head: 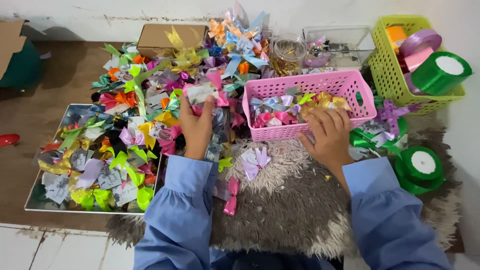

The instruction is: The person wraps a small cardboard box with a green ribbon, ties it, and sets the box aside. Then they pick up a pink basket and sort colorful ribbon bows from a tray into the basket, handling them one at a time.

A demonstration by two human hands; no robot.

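Pink basket (280,87) under right hand (327,132)

I see a brown floor (60,80) w/ pale tiles (55,247) along the near edge. A shaggy grey-beige rug (295,200) covers the centre & right. On the floor at left: flat tray (31,201) heaped w/ ribbon bows, small red object (9,139) at far left, brown cardboard box (167,37) far, by the wall. On the rug: pink basket (310,107) of bows in the middle, green ribbon rolls (420,167) near right, yellow-green basket (395,70) of ribbon spools far right, a few loose bows, e.g. lilac bow (256,162) & pink bow (232,195). Clear jar (289,52) & clear tub (340,45) sit far, behind the pink basket.
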